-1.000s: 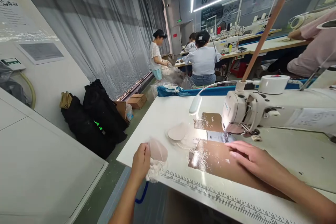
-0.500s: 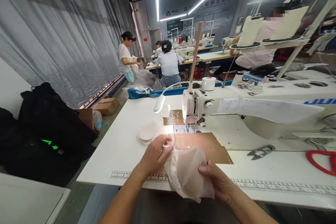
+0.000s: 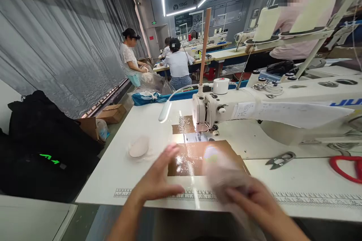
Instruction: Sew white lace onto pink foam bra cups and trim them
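My right hand [image 3: 254, 199] is closed on a pale beige piece of thin fabric [image 3: 223, 169], which is smeared by motion above the table's front edge. Opposite it, my left hand [image 3: 158, 179] hovers over the tabletop with fingers and thumb apart and nothing in it. Between the hands lies a shiny brown sheet [image 3: 185, 160] on the white table. Just behind it stands the needle area of a sewing machine [image 3: 200, 115]. A pale round piece [image 3: 139, 147] in sheer material rests on the table, left of the brown sheet.
Thread snips [image 3: 280, 160] and red-handled scissors [image 3: 346, 167] lie at the right. A printed ruler [image 3: 203, 196] runs along the front edge. A small lamp [image 3: 164, 111] bends over the table. A black bag-like heap [image 3: 48, 143] sits at left. Several people work behind.
My left hand has let go of the fabric and opened. My right hand has swung the fabric up and to the right. The round piece has shifted left in the view.
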### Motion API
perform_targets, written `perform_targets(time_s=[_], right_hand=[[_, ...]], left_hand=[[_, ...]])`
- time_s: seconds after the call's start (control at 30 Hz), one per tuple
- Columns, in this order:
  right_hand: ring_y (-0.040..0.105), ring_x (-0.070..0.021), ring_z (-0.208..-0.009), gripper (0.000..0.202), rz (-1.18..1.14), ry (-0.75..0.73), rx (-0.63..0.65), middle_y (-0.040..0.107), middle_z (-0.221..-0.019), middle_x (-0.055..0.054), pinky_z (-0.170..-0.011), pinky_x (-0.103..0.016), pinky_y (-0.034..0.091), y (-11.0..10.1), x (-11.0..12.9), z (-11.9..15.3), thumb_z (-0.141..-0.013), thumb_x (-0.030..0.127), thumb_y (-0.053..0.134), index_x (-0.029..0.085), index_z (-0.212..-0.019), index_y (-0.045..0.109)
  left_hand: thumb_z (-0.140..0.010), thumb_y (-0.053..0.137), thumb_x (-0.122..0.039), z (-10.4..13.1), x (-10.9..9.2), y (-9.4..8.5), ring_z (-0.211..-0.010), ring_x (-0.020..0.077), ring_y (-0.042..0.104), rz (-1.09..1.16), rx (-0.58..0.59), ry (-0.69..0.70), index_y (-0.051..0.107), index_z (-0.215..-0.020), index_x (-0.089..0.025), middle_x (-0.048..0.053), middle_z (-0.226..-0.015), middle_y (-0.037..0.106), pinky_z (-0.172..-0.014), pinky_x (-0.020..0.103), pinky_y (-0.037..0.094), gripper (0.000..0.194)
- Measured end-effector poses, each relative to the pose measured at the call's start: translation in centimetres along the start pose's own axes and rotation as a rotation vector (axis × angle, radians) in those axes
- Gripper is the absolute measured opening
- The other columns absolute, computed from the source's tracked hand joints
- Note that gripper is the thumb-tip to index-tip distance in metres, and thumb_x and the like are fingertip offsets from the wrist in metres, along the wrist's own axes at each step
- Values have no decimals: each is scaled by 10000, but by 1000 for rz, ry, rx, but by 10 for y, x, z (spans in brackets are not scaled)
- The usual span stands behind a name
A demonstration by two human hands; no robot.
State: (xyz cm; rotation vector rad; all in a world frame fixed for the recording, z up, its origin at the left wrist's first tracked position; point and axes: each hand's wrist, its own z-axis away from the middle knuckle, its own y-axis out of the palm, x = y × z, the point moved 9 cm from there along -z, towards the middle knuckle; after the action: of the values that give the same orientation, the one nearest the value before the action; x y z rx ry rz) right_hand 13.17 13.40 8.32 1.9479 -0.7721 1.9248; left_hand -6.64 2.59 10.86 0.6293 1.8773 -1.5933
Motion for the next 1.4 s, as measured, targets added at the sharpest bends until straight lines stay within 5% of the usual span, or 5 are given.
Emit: perform_targets(time_s=[0.17,0.43,0.63,0.77,1.4], right_hand=[[577,-111,-806,291,-77,5,289,611,-890,-46,-703,-186,469,59,26,-14,-839,396,568,136,-966,600],[489,-51,-555,76,503,-379,-513,567,-664,5,-517,-144,363,-38,76,9,-764,212,567,164,-711,542],[519,-82,-704,307,-194,115,154,572,-800,-26,-619,-168,417,35,2,-21,-789,432,636,138,-853,575],[532,-66,-673,296,-686,355,355,583,-800,-11,-638,-183,436,77,-6,-8,-778,335,678,147,-973,558],[580,-167,-837,547,-354,244,-67,623,-929,-80,-818,-286,491,18,-35,-14,-821,647,474,153,-951,669]], left_hand=[[-735,692,-276,-6,-43,61,-730,153,569,474,398,-15,646,-959,-148,14,-814,617,-633,223,441,263],[-920,472,-306,6,2,21,-663,138,473,189,-131,-271,629,-780,-138,19,-687,557,-620,245,337,270],[-801,640,-546,13,-73,59,-1158,309,481,1044,214,139,451,-1395,-291,113,-1394,411,-865,371,473,674],[-735,729,-487,9,-51,43,-1207,299,437,773,-48,45,412,-1421,-291,101,-1471,332,-731,258,479,781],[-934,533,-342,20,-3,75,-959,189,601,1276,-308,-302,703,-1096,-188,52,-938,695,-860,270,447,280]])
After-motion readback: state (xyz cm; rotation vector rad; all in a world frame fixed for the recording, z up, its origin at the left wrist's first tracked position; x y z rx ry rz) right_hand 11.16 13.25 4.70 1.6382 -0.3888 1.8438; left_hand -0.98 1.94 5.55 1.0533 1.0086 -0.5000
